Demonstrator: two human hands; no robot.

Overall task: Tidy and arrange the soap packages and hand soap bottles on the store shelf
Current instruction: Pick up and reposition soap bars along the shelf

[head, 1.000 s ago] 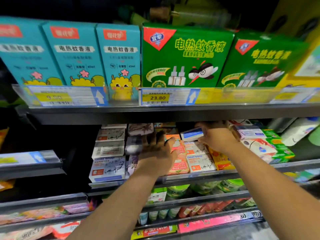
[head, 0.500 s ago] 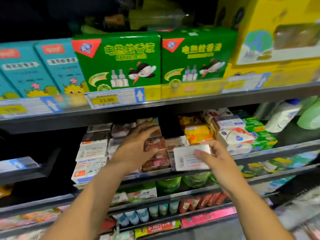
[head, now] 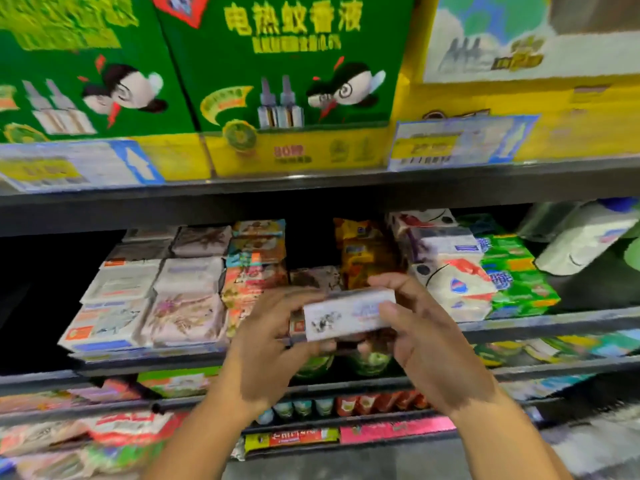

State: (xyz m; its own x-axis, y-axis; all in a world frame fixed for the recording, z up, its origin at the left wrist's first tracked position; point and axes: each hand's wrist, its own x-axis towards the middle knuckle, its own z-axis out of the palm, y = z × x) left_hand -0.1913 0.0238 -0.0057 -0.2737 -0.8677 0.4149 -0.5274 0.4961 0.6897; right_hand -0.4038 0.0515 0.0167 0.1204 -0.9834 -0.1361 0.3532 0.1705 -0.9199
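Store aisle, soap shelf: we see white rectangular cardboard soap box held in front of dark metal shelf edge. Left hand grips box's left end, fingers curled round it. Right hand grips right end, thumb on front face. Behind: stacked pale paper-wrapped soap packages at left, green plastic-wrapped packs at right, white plastic bottle lying tilted beyond them. Box print too blurred for us to read.

A white soap box, long side level, is held between the left hand and right hand near the shelf, where white boxes lie stacked left, green packs right, and a white bottle lies tilted far right.
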